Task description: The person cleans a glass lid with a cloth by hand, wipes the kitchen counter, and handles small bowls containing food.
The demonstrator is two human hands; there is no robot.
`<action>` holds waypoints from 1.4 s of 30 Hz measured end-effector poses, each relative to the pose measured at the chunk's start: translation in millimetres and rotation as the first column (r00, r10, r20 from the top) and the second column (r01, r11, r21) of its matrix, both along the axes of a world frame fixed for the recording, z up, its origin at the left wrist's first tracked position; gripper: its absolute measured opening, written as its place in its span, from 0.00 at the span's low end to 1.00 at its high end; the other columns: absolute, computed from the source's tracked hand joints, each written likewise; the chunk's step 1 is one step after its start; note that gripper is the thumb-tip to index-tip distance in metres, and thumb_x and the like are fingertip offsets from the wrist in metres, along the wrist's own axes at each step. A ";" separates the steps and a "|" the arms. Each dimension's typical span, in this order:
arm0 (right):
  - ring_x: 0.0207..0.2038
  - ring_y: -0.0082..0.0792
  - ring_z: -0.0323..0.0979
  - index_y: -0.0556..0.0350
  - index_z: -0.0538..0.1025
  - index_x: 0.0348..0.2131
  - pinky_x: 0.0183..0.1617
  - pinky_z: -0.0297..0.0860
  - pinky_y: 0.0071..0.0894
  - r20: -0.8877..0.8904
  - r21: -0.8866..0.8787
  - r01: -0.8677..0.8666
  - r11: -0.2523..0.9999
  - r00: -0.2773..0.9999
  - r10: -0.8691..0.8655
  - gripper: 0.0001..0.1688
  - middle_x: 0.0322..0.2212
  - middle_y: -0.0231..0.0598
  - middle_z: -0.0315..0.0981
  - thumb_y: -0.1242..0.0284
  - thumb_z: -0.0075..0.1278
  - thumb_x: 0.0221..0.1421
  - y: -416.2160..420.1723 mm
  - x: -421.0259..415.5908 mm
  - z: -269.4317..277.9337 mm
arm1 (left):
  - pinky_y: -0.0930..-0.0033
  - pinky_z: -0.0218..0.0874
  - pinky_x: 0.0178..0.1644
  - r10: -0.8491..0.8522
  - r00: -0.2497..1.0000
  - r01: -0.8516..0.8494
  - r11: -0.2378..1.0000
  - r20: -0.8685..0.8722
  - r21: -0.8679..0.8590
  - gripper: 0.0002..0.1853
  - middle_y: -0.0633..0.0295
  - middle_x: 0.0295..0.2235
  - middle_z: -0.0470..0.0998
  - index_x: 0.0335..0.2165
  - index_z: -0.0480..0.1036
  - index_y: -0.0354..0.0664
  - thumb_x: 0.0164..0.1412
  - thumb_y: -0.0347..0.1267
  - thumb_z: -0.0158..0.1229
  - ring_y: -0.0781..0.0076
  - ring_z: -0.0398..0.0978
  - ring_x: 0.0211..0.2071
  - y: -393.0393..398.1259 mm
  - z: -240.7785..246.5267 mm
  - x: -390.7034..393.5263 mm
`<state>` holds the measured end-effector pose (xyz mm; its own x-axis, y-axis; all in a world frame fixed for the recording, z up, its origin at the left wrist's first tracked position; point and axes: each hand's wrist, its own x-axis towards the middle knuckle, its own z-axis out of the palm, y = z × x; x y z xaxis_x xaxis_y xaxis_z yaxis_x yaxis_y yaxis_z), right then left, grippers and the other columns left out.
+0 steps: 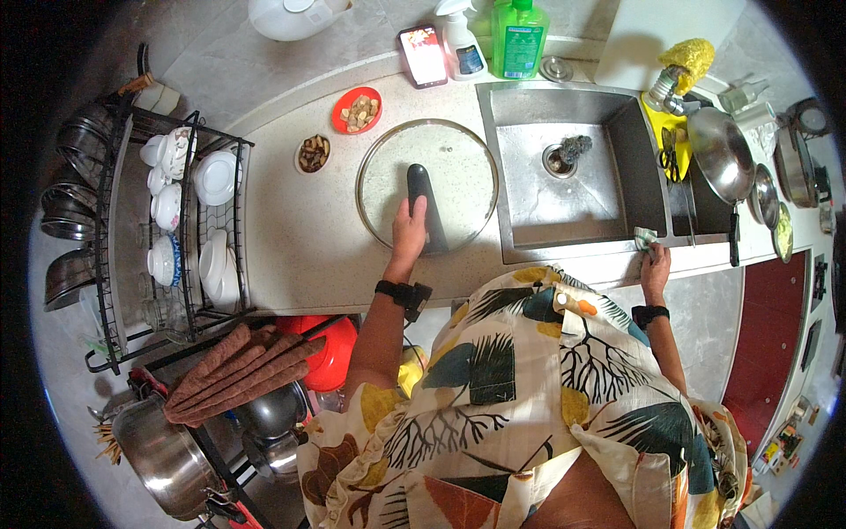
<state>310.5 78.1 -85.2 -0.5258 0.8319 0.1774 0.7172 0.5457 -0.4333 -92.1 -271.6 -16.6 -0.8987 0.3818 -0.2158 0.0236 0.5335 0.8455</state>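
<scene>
A round glass pot lid [466,178] with a metal rim is over the pale countertop; whether it touches the counter I cannot tell. My left hand [410,233] grips its long black handle [418,180], the thumb along the side and the other fingers mostly hidden. At the front rim of the stainless steel sink [562,109], my right hand [654,266] holds a small green-and-white cloth [645,238] against the edge. A dark scouring pad [576,148] lies by the drain inside the basin.
Behind the lid are a red bowl [340,123] of sliced pieces and a white bowl [297,161] of dark pieces. A phone [423,56], spray bottle [462,46] and green bottle [520,43] line the wall. Left stands a dish rack [192,264]; a wok [719,155] is right.
</scene>
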 end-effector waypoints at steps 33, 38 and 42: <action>0.38 0.51 0.63 0.55 0.70 0.35 0.44 0.61 0.43 -0.004 -0.007 0.000 1.000 1.000 0.000 0.13 0.31 0.47 0.65 0.79 0.46 0.44 1.0 0.2 -1.2 | 0.67 0.61 0.30 -0.016 1.000 0.016 1.000 -0.026 0.020 0.26 0.55 0.24 0.72 0.38 0.67 0.32 0.58 0.47 0.46 0.69 0.70 0.26 -3.9 -13.9 -3.6; 0.38 0.52 0.63 0.55 0.70 0.34 0.44 0.61 0.43 0.002 0.022 -0.014 1.000 1.000 0.014 0.14 0.31 0.48 0.65 0.81 0.46 0.43 1.5 0.3 -1.1 | 0.68 0.62 0.33 -0.028 0.982 0.013 0.997 0.185 0.079 0.25 0.56 0.26 0.72 0.40 0.65 0.32 0.56 0.46 0.49 0.70 0.71 0.30 -7.6 -30.1 -20.1; 0.38 0.52 0.63 0.55 0.70 0.34 0.44 0.61 0.44 -0.028 0.010 -0.001 1.000 1.000 0.001 0.14 0.31 0.48 0.65 0.82 0.45 0.42 -0.2 -0.8 0.4 | 0.71 0.62 0.32 -0.075 0.925 -0.017 0.971 0.371 0.238 0.21 0.60 0.27 0.70 0.38 0.64 0.34 0.53 0.40 0.57 0.72 0.69 0.29 6.2 -1.3 -19.5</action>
<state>309.7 77.9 -84.8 -0.5216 0.8293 0.2006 0.7042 0.5512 -0.4474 -111.6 -265.4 -17.9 -0.7566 0.4868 -0.4365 -0.3074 0.3245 0.8946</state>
